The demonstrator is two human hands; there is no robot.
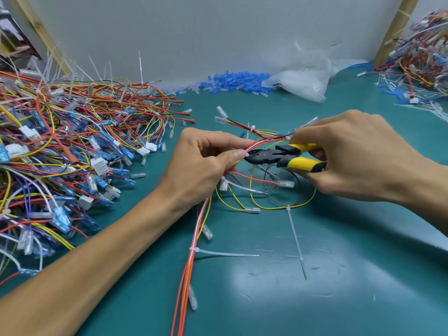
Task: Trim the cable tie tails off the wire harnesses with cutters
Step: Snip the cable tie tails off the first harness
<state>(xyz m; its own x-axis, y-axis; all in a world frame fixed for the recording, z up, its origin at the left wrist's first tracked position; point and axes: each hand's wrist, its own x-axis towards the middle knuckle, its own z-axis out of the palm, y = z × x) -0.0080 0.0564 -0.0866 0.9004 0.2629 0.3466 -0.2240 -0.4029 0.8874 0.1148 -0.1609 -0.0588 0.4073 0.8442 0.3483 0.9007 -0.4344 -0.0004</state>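
Note:
A wire harness of red, yellow, white and black wires lies on the green mat in the middle. My left hand pinches its wire bundle between thumb and forefinger. My right hand grips yellow-and-black cutters, whose black jaws sit at the bundle right beside my left thumb tip. Long white cable tie tails stick out of the harness: one at the lower right, one near the bottom pointing right, and a short upright one at the top.
A big heap of harnesses with uncut tie tails fills the left. Another heap sits at the far right. Blue terminal sleeves and a clear plastic bag lie along the back wall.

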